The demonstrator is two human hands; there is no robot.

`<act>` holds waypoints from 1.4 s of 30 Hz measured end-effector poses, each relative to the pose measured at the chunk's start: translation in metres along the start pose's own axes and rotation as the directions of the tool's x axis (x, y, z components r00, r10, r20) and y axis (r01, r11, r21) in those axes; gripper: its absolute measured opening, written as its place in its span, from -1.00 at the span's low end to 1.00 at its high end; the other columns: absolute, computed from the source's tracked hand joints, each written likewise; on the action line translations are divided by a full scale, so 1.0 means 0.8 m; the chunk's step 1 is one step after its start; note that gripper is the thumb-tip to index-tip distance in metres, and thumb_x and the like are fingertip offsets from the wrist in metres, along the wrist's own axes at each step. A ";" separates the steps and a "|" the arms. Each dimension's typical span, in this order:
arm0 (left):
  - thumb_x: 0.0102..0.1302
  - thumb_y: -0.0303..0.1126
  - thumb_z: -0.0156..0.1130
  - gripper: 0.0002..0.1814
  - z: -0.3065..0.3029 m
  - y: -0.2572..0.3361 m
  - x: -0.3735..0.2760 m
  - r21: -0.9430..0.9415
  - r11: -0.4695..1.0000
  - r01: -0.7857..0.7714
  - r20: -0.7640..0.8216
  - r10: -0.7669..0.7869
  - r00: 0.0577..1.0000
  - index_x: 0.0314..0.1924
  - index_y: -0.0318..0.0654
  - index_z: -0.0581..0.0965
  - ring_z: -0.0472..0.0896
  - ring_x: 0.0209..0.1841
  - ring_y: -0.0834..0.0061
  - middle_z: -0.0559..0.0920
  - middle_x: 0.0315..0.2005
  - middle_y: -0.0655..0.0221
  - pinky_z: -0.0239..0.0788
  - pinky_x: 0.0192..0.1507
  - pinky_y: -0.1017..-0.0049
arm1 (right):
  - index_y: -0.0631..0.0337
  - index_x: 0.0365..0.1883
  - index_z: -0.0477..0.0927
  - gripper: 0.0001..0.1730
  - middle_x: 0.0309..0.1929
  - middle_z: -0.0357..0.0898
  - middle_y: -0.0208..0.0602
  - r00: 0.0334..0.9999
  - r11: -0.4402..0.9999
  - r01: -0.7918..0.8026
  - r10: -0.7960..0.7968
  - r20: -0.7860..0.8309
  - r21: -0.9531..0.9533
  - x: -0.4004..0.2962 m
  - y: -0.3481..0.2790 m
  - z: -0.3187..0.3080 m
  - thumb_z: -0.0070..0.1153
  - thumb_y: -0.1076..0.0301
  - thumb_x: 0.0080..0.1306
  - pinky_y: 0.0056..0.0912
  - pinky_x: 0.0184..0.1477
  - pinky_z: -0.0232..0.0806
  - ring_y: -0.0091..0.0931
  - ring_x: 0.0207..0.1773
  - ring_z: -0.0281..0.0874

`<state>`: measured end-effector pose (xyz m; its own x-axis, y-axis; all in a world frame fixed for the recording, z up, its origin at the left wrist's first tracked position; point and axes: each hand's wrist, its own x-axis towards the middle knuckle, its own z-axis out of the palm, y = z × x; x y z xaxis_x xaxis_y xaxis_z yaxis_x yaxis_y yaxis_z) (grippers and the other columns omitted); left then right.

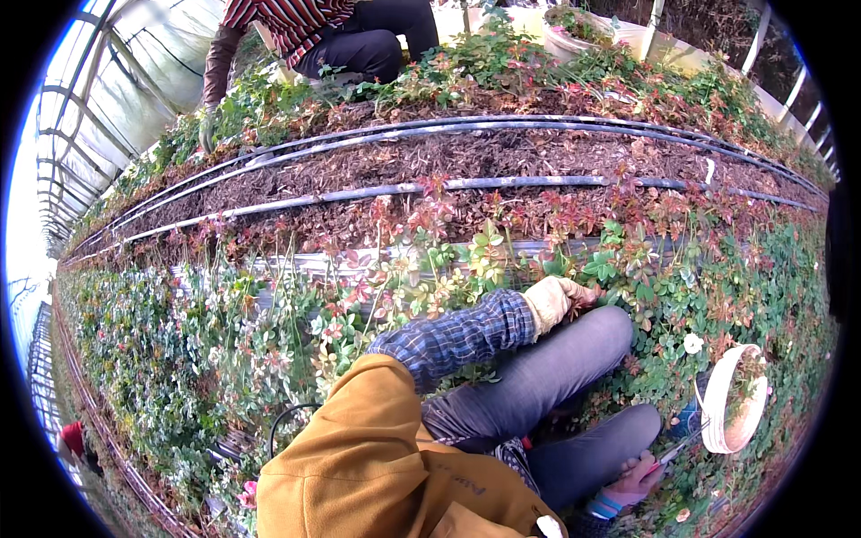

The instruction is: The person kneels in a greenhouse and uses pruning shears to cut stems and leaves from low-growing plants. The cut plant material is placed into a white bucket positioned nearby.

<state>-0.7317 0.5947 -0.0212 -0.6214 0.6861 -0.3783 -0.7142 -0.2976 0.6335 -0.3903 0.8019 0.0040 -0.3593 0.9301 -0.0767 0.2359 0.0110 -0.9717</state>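
My left hand (553,302), in a cream glove below a blue plaid sleeve, reaches past my raised knee into the rose plants (501,259). Its fingers are bent among green and reddish leaves, and whether they grip a stem is hidden. Low on the right, my right hand (629,481), in a pinkish glove with a blue striped cuff, is closed around red-handled pruning shears (662,463). The blades point up toward a white bucket (716,410), which stands tilted in the foliage with plant cuttings (746,376) inside.
Pale irrigation pipes (403,189) run along the bark-covered soil (471,155). Beyond them, a person in a striped top (296,27) crouches by another plant row. A second white bucket (572,40) stands at the back. Greenhouse framing (81,121) rises on the left.
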 end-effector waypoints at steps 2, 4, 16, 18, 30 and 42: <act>0.31 -0.55 0.15 -0.82 -0.010 0.021 -0.035 0.035 0.975 -0.221 0.052 0.219 0.974 -0.12 -0.41 0.62 0.62 -0.32 0.48 0.70 -0.27 0.27 0.44 -0.19 0.46 | 0.37 0.18 0.38 -0.49 -0.39 0.40 -0.49 0.986 0.990 0.140 -0.141 0.084 0.028 0.019 -0.015 0.051 -0.01 0.22 0.36 -0.66 -0.39 0.16 -0.72 -0.44 0.23; 0.33 -0.66 0.04 -0.76 -0.035 0.035 -0.063 0.428 0.744 -0.513 0.137 0.508 0.851 -0.09 -0.42 0.61 0.66 -0.15 0.49 0.70 -0.17 0.21 0.46 -0.05 0.48 | 0.37 0.21 0.34 -0.46 -0.31 0.44 -0.43 0.950 0.963 0.242 -0.260 0.175 0.115 0.020 -0.039 0.103 0.01 0.24 0.34 -0.63 -0.36 0.20 -0.67 -0.41 0.27; 0.18 -0.65 0.23 -0.81 -0.138 0.057 -0.258 0.194 0.974 0.118 -0.540 0.006 0.841 -0.18 -0.33 0.63 0.66 -0.26 0.43 0.68 -0.15 0.26 0.56 -0.22 0.46 | 0.05 0.25 0.41 -0.50 -0.29 0.40 -0.61 0.914 0.991 -0.132 0.110 0.391 0.032 0.030 0.045 0.196 0.11 0.18 0.35 -0.64 -0.37 0.20 -0.71 -0.40 0.28; 0.21 -0.53 0.28 -0.86 -0.150 0.039 -0.247 0.241 0.959 0.150 -0.578 0.017 0.816 -0.22 -0.30 0.66 0.63 -0.33 0.45 0.69 -0.28 0.29 0.50 -0.31 0.46 | 0.02 0.23 0.43 -0.50 -0.28 0.42 -0.60 0.919 0.988 -0.155 0.135 0.370 0.026 0.035 0.046 0.202 0.12 0.14 0.34 -0.62 -0.35 0.21 -0.71 -0.38 0.30; 0.23 -0.32 0.36 -0.86 -0.178 0.020 -0.214 0.346 0.927 0.145 -0.535 0.068 0.842 -0.26 -0.19 0.69 0.51 -0.58 0.56 0.64 -0.53 0.37 0.35 -0.53 0.51 | 0.10 0.26 0.38 -0.43 -0.24 0.47 -0.52 0.901 0.976 -0.218 0.211 0.379 -0.025 0.037 0.058 0.216 0.13 0.11 0.34 -0.57 -0.35 0.25 -0.64 -0.35 0.36; 0.20 -0.48 0.24 -0.88 -0.189 0.016 -0.214 0.415 0.892 0.177 -0.521 0.074 0.851 -0.26 -0.26 0.67 0.59 -0.39 0.54 0.71 -0.32 0.38 0.45 -0.39 0.49 | 0.05 0.26 0.39 -0.44 -0.28 0.45 -0.55 0.878 0.958 -0.281 0.278 0.391 -0.049 0.040 0.069 0.228 0.14 0.10 0.34 -0.55 -0.33 0.25 -0.64 -0.35 0.36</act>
<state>-0.6832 0.3730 -0.0501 -0.7489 0.2161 -0.6264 -0.6134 0.1313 0.7787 -0.5535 0.7651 -0.0925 -0.6026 0.6758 -0.4246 0.3719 -0.2329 -0.8986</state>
